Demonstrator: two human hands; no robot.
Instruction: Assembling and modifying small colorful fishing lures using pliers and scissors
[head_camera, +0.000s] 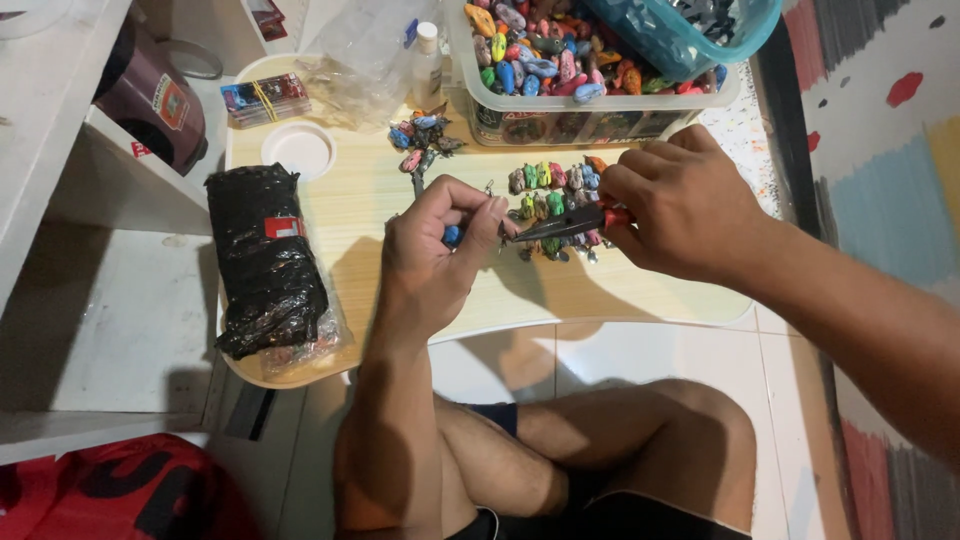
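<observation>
Left hand (440, 245) pinching small blue charm (452, 236) over pale worktop (350, 200); right hand (680, 205) in closed grip on red-handled pliers (570, 223), tips meeting charm beside rows of colourful charms (550, 190).

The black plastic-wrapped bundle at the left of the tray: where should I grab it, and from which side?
Take the black plastic-wrapped bundle across its narrow middle, coming down from above with fingers on its two long sides. It lies flat and lengthwise on the pale wooden lap tray, its lower end overhanging the rim, with bare tray along its right side.
</observation>
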